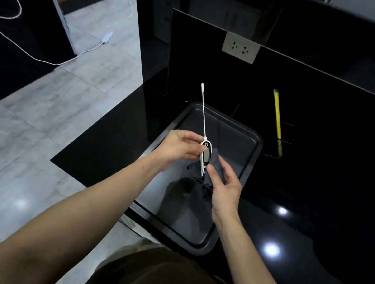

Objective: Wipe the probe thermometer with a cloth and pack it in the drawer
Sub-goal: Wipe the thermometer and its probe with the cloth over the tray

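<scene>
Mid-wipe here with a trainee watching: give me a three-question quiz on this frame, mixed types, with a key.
1. True or false: the thermometer lies flat in the tray.
2. Which hand holds the cloth?
A. left hand
B. right hand
C. neither
3. Fill in: the probe points ____ from the person.

Key
1. False. It is held above the tray; the left hand pinches its upper body.
2. B. The cloth hangs from the right hand against the thermometer's lower end.
3. Away, toward the socket on the back wall.
</scene>
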